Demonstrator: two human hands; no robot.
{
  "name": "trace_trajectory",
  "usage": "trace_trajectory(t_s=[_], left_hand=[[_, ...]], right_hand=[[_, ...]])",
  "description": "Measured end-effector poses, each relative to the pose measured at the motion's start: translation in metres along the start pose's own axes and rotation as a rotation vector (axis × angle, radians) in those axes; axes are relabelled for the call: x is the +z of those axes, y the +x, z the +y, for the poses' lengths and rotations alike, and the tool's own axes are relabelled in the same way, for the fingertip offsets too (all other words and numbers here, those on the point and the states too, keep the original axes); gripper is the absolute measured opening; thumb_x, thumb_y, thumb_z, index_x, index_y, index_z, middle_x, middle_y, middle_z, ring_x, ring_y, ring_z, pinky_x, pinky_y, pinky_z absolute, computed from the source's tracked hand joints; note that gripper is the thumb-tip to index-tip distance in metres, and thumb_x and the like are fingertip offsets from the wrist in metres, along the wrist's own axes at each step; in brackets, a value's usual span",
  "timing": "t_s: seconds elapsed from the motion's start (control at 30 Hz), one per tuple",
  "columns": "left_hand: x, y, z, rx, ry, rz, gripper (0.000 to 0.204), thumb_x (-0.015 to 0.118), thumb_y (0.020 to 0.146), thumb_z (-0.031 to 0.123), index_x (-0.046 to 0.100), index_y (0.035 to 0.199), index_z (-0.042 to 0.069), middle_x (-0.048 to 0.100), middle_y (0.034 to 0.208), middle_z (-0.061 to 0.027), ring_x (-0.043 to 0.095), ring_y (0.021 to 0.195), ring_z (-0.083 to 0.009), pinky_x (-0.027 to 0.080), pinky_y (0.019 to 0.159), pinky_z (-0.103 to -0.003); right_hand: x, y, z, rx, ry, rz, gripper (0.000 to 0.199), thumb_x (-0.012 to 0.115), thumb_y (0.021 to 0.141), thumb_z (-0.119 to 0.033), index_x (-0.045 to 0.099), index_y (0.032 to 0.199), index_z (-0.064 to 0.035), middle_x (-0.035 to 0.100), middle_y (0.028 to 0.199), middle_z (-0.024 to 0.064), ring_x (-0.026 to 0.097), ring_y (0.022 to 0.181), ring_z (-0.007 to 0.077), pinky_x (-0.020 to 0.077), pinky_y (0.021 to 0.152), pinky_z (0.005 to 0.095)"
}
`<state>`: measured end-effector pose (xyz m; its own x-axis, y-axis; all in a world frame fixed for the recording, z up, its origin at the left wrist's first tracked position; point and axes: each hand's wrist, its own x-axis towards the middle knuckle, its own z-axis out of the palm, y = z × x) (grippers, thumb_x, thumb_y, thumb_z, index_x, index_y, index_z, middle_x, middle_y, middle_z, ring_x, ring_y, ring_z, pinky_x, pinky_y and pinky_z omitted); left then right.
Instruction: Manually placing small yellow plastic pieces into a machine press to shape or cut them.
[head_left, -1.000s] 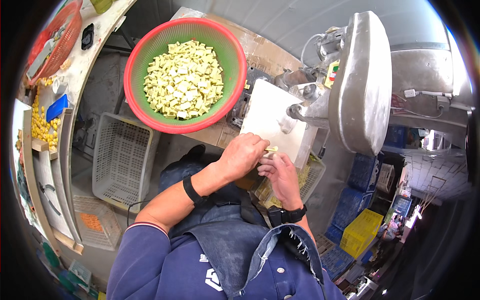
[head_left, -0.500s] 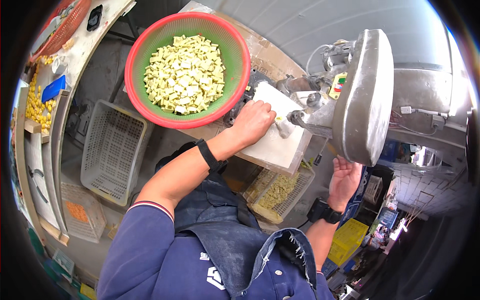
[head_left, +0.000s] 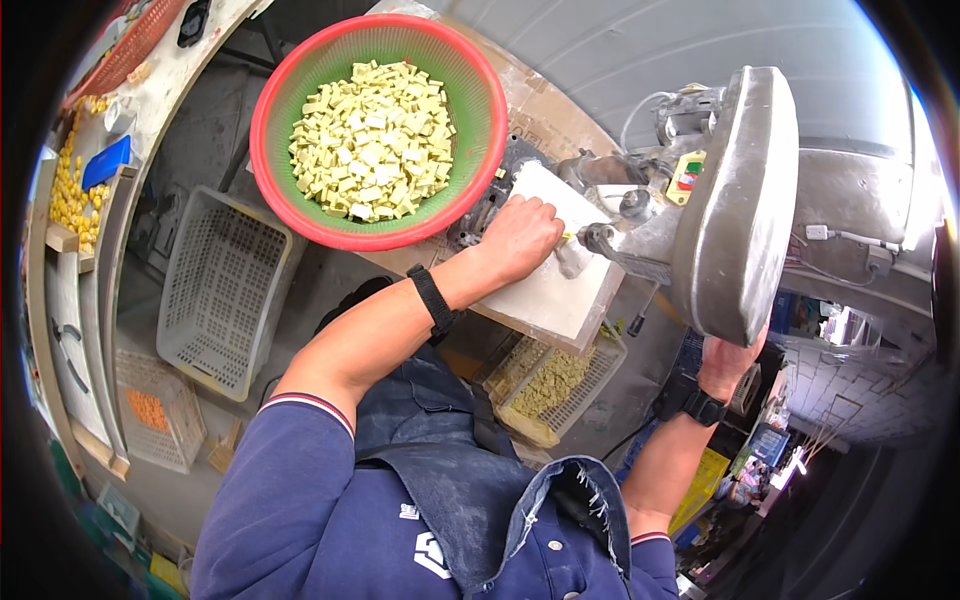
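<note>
My left hand (head_left: 525, 238) is closed over the white board (head_left: 545, 300), close beside the spindle (head_left: 573, 258) of a grey drill press. At its fingertips a small yellow block (head_left: 568, 236) shows, mostly hidden by the fingers. My right hand (head_left: 730, 362) reaches up at the near end of the machine's long grey belt cover (head_left: 735, 215), which hides its fingers. To the left of the board stands a red-rimmed basin (head_left: 262, 140) with a green inside. It holds a heap of small pale yellow-green blocks (head_left: 370, 140).
Below the board, a crate (head_left: 597, 380) holds yellow-green bits. A grey plastic crate (head_left: 225, 300) stands on the floor at left, near a pale crate (head_left: 180, 440) with orange pieces. Along the far left runs a bench with yellow pieces (head_left: 72, 200) and a blue box (head_left: 107, 162).
My right hand has risen and moved right, from in front of the belt cover's near end to partly behind it. The left hand stays beside the spindle. The whole view has shifted slightly.
</note>
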<state>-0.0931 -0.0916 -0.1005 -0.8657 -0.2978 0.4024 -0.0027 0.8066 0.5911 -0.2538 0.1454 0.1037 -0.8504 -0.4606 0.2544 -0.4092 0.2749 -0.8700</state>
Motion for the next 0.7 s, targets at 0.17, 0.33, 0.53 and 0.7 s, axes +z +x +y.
trace_trajectory(t_s=[0.17, 0.33, 0.53, 0.7], left_hand=[[0.002, -0.001, 0.002, 0.004, 0.017, 0.031, 0.01, 0.059, 0.083, 0.012, 0.068, 0.081, 0.008, 0.062, 0.077, -0.0077, 0.063, 0.082, -0.0254, 0.046, 0.076, -0.04], [0.005, -0.003, 0.0, 0.011, 0.048, 0.037, 0.01, 0.058, 0.083, 0.013, 0.068, 0.082, 0.01, 0.062, 0.078, -0.0062, 0.063, 0.083, -0.0236, 0.045, 0.077, -0.039], [0.002, -0.005, 0.001, 0.012, 0.072, 0.035, 0.011, 0.058, 0.084, 0.013, 0.068, 0.085, 0.01, 0.062, 0.08, -0.0051, 0.062, 0.084, -0.0227, 0.044, 0.077, -0.039], [0.003, -0.006, 0.001, 0.026, 0.052, 0.06, 0.011, 0.058, 0.084, 0.013, 0.068, 0.087, 0.01, 0.061, 0.08, -0.0045, 0.061, 0.084, -0.0223, 0.044, 0.078, -0.039]], right_hand=[[-0.026, 0.003, 0.041, 0.151, 0.56, -0.023, 0.047, 0.055, 0.101, -0.028, 0.051, 0.138, 0.0023, 0.061, 0.133, 0.0153, 0.063, 0.117, 0.0291, 0.051, 0.102, 0.0421], [-0.03, 0.0, 0.059, 0.193, 0.713, -0.11, 0.055, 0.057, 0.1, -0.032, 0.048, 0.144, -0.0005, 0.057, 0.141, 0.0163, 0.06, 0.123, 0.0321, 0.0488, 0.105, 0.0464], [-0.016, -0.007, 0.051, 0.2, 0.693, -0.092, 0.059, 0.058, 0.099, -0.037, 0.048, 0.146, -0.0033, 0.056, 0.144, 0.0148, 0.057, 0.127, 0.032, 0.0463, 0.108, 0.0467], [-0.003, -0.012, 0.04, 0.164, 0.555, 0.022, 0.06, 0.058, 0.099, -0.039, 0.048, 0.146, -0.0034, 0.055, 0.144, 0.0148, 0.057, 0.128, 0.0313, 0.0454, 0.109, 0.046]])
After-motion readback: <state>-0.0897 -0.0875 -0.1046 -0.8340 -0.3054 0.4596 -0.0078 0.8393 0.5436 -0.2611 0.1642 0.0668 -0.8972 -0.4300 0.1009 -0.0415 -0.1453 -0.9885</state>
